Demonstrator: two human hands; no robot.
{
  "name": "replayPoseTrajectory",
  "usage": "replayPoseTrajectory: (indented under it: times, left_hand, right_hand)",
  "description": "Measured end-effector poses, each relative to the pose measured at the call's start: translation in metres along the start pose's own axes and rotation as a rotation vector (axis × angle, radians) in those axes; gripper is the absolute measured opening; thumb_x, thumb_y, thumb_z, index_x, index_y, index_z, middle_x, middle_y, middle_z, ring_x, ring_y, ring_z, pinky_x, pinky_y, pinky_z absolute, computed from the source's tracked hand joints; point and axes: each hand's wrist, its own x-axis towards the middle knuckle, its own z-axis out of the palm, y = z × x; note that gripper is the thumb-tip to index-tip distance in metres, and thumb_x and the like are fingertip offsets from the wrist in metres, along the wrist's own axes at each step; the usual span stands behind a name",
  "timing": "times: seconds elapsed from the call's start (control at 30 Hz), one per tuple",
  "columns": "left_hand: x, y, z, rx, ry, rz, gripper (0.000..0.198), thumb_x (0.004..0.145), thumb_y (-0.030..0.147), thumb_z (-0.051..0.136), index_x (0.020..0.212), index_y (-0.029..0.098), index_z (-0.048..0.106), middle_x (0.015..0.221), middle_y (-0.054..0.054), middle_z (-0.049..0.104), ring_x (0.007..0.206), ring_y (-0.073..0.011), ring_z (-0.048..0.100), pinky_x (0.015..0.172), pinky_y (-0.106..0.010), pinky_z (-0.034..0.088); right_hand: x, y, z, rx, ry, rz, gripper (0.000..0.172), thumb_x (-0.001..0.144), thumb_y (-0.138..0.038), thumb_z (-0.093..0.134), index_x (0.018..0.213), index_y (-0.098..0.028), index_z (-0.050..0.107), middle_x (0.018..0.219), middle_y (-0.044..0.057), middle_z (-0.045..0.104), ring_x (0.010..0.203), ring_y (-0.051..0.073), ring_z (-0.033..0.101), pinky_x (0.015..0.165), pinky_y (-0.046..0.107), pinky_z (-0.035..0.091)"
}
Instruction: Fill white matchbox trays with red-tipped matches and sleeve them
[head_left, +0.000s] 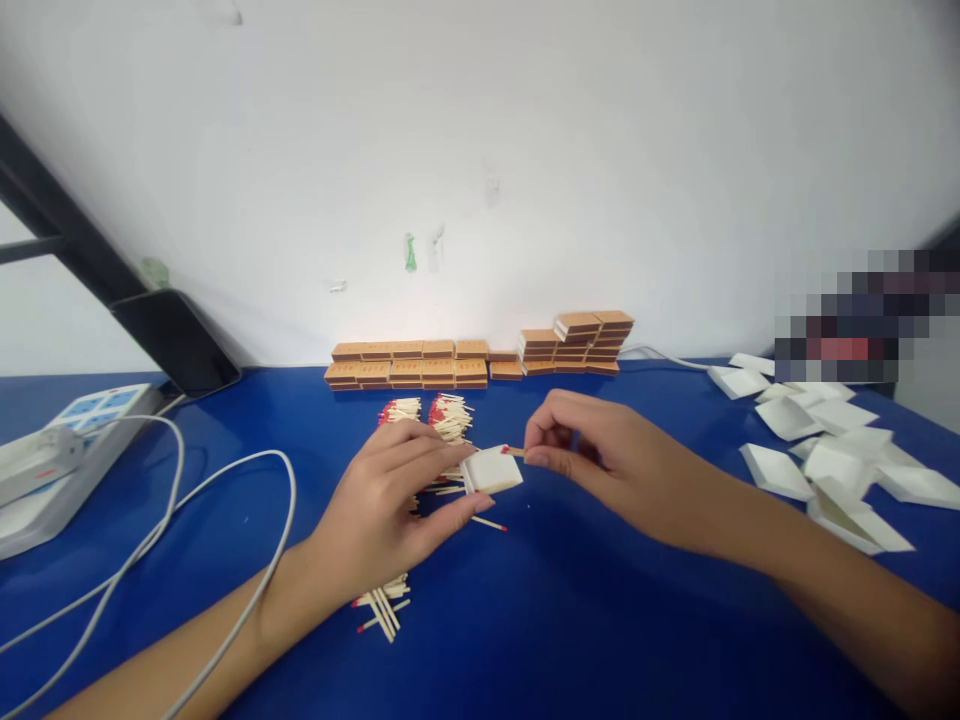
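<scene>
My left hand point(405, 490) is closed on a small white matchbox tray point(495, 468), thumb at its near edge and fingers at its far side. In my right hand point(581, 440), a matchstick point(513, 451) is pinched between thumb and fingertips, its red head pointing left over the tray's far right edge. Piles of red-headed matches point(451, 415) lie behind and partly beneath my left hand. One loose match point(490, 523) rests just in front of the tray. A smaller heap of matches point(384, 605) lies nearer, beside my left wrist.
Stacked matchboxes point(409, 365) line the wall, with a taller stack point(589, 340) to their right. Many white trays point(840, 450) are scattered at the right. A power strip point(82, 460), a black phone-like slab point(180, 340) and a looping white cable point(289, 500) occupy the left.
</scene>
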Motion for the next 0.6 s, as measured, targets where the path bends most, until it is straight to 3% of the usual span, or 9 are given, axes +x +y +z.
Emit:
replayPoseTrajectory:
  times: [0.23, 0.43, 0.6]
  left_hand:
    - [-0.001, 0.004, 0.0, -0.016, -0.007, 0.055, 0.039, 0.09, 0.029, 0.084, 0.123, 0.015, 0.071, 0.102, -0.007, 0.079, 0.098, -0.0211, 0.07, 0.096, -0.04, 0.055]
    - [0.0, 0.004, -0.001, -0.01, 0.0, 0.05, 0.039, 0.09, 0.03, 0.083, 0.124, 0.015, 0.071, 0.099, -0.007, 0.078, 0.098, -0.0229, 0.069, 0.092, -0.041, 0.056]
    - [0.001, 0.0, -0.003, 0.07, 0.079, -0.065, 0.032, 0.092, 0.033, 0.082, 0.119, 0.017, 0.074, 0.098, -0.008, 0.079, 0.091, -0.0236, 0.067, 0.085, -0.042, 0.058]
  right_hand:
    - [-0.003, -0.006, 0.026, -0.059, -0.021, -0.109, 0.01, 0.105, -0.022, 0.056, 0.097, -0.021, 0.061, 0.097, 0.001, 0.065, 0.079, 0.014, 0.059, 0.072, 0.029, 0.044]
    - [-0.001, -0.001, 0.024, -0.147, 0.023, -0.166, 0.011, 0.105, -0.02, 0.054, 0.097, -0.021, 0.062, 0.094, 0.001, 0.063, 0.077, 0.014, 0.058, 0.07, 0.028, 0.043]
    - [0.002, 0.002, 0.021, -0.188, 0.115, -0.141, 0.012, 0.103, -0.026, 0.057, 0.094, -0.021, 0.064, 0.084, 0.0, 0.062, 0.071, 0.014, 0.055, 0.066, 0.029, 0.041]
